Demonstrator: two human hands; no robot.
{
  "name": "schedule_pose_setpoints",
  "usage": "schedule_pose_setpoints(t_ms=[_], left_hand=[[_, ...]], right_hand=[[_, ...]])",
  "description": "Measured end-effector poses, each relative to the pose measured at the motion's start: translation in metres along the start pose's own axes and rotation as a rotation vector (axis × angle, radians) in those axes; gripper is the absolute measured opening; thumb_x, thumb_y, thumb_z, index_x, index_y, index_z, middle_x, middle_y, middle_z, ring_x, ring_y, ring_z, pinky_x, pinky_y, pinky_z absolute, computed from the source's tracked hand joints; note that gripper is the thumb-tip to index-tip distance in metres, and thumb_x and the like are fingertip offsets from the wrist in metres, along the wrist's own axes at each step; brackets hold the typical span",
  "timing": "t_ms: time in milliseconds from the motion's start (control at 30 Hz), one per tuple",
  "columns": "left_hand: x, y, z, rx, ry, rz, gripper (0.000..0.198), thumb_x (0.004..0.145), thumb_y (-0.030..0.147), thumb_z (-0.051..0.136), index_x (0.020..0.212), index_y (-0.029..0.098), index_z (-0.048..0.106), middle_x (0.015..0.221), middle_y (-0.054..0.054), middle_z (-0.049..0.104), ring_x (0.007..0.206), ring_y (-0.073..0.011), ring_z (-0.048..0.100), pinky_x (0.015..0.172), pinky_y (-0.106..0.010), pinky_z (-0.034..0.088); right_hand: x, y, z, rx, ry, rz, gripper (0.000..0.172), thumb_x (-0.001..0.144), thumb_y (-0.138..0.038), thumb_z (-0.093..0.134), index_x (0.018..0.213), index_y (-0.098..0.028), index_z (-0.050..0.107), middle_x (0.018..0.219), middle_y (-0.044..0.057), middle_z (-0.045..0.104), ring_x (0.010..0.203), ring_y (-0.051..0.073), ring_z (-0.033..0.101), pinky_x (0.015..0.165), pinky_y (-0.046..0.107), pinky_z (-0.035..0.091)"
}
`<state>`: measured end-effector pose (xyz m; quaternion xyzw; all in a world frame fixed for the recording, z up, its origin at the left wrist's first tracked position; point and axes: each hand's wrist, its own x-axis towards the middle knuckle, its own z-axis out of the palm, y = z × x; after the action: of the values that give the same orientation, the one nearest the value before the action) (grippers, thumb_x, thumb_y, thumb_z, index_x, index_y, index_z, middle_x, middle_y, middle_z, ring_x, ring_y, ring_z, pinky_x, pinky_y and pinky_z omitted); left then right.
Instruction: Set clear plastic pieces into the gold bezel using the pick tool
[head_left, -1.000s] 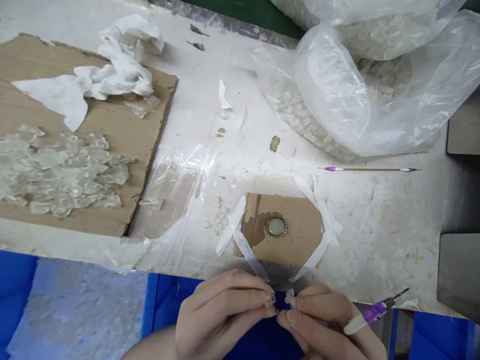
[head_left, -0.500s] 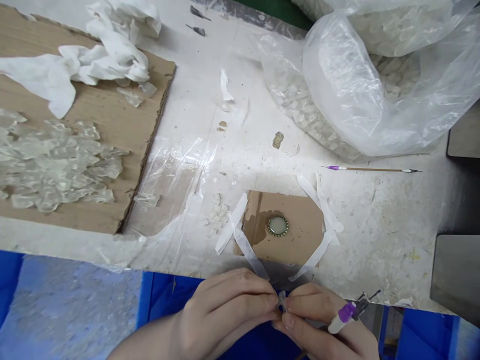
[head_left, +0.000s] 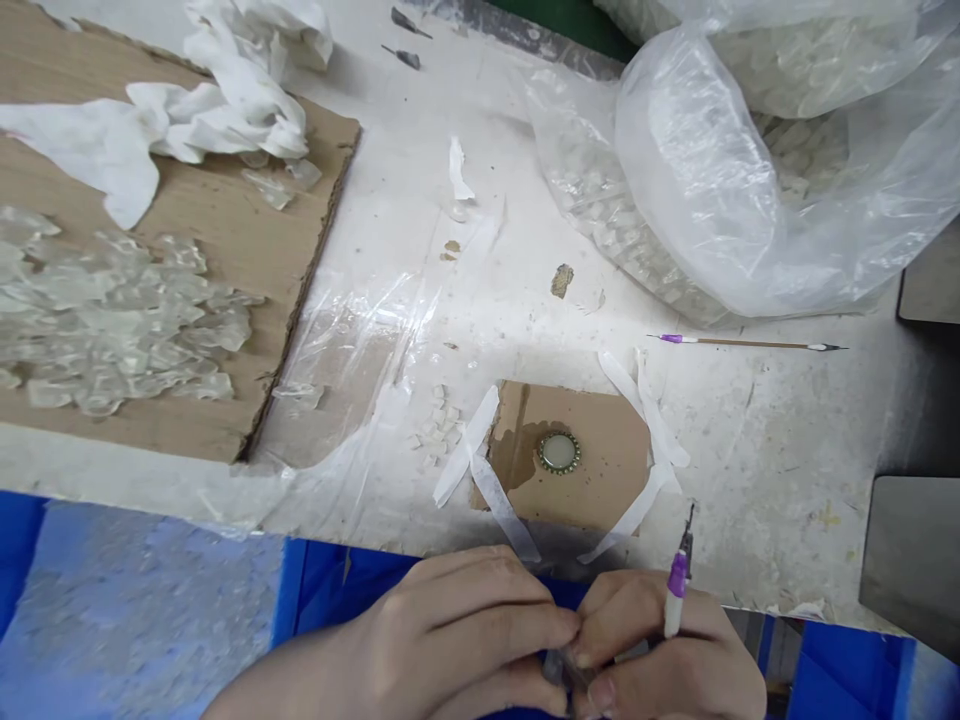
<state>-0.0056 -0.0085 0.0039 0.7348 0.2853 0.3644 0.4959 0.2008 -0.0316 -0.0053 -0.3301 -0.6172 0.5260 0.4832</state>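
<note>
My left hand and my right hand meet at the table's front edge, fingertips pinched together on a small clear piece, mostly hidden by the fingers. Between the fingers of my right hand also sits a needle-tipped stick with a white sleeve, purple collar and dark tip pointing away from me. Beyond the hands, a small cardboard piece is edged by white tape strips. On it lies a round cap-like disc with a toothed rim and pale centre, beside a dark wet stain.
Clear pieces are heaped on a large cardboard sheet at left, below a crumpled white cloth. Plastic bags of pieces stand at back right. A second needle-tipped stick and small white bits lie on the table.
The stick in my right hand has swung from slanting right to nearly upright in view. My fingers have closed further around the clear piece, which sits slightly lower.
</note>
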Motion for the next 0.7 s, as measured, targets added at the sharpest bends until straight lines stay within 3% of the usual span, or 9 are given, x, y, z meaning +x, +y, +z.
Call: schedule_pose_setpoints(t_ms=[100, 267, 467, 600, 667, 700], left_hand=[[-0.001, -0.001, 0.0, -0.006, 0.065, -0.011, 0.017, 0.104, 0.026, 0.06, 0.108, 0.012, 0.068, 0.081, -0.009, 0.079, 0.067, -0.0171, 0.076, 0.065, -0.023, 0.066], [-0.003, -0.004, 0.001, 0.0, 0.252, -0.007, 0.026, 0.098, 0.039, 0.067, 0.109, 0.016, 0.07, 0.082, -0.008, 0.077, 0.065, -0.0165, 0.074, 0.059, -0.021, 0.064], [-0.005, -0.003, 0.01, 0.113, 0.307, 0.014, 0.021, 0.101, 0.036, 0.064, 0.108, 0.018, 0.069, 0.079, -0.006, 0.077, 0.062, -0.0164, 0.072, 0.058, -0.024, 0.063], [-0.006, -0.004, 0.027, 0.085, 0.6, 0.016, 0.03, 0.101, 0.047, 0.061, 0.113, 0.021, 0.069, 0.074, -0.005, 0.074, 0.06, -0.0189, 0.07, 0.052, -0.028, 0.06], [-0.006, -0.003, 0.024, 0.076, 0.584, -0.008, 0.027, 0.1, 0.045, 0.062, 0.113, 0.023, 0.069, 0.075, -0.005, 0.075, 0.061, -0.0193, 0.071, 0.054, -0.028, 0.061], [-0.006, -0.002, 0.02, 0.079, 0.477, -0.016, 0.023, 0.1, 0.041, 0.064, 0.113, 0.023, 0.069, 0.077, -0.005, 0.077, 0.062, -0.0189, 0.072, 0.056, -0.028, 0.062]], right_hand=[[0.005, 0.004, 0.002, 0.023, -0.01, -0.04, 0.011, 0.101, -0.025, 0.063, 0.105, -0.021, 0.072, 0.083, 0.004, 0.076, 0.06, 0.014, 0.076, 0.06, 0.018, 0.064], [0.013, 0.008, 0.007, 0.086, 0.054, -0.031, 0.01, 0.099, -0.019, 0.066, 0.104, -0.024, 0.071, 0.08, 0.004, 0.077, 0.071, 0.016, 0.079, 0.063, 0.021, 0.067], [0.015, 0.009, 0.024, 0.103, 0.067, 0.047, 0.004, 0.1, -0.022, 0.065, 0.101, -0.025, 0.069, 0.082, 0.004, 0.075, 0.076, 0.018, 0.079, 0.069, 0.026, 0.069], [0.017, 0.012, 0.034, 0.102, 0.124, 0.005, 0.003, 0.101, -0.026, 0.062, 0.1, -0.027, 0.065, 0.077, 0.002, 0.072, 0.071, 0.018, 0.078, 0.062, 0.026, 0.069], [0.018, 0.014, 0.036, 0.088, 0.132, -0.01, 0.004, 0.102, -0.026, 0.061, 0.101, -0.028, 0.065, 0.076, 0.002, 0.071, 0.07, 0.018, 0.077, 0.061, 0.026, 0.068], [0.018, 0.014, 0.036, 0.076, 0.13, -0.018, 0.005, 0.102, -0.026, 0.061, 0.102, -0.027, 0.065, 0.077, 0.003, 0.071, 0.071, 0.018, 0.077, 0.061, 0.026, 0.068]])
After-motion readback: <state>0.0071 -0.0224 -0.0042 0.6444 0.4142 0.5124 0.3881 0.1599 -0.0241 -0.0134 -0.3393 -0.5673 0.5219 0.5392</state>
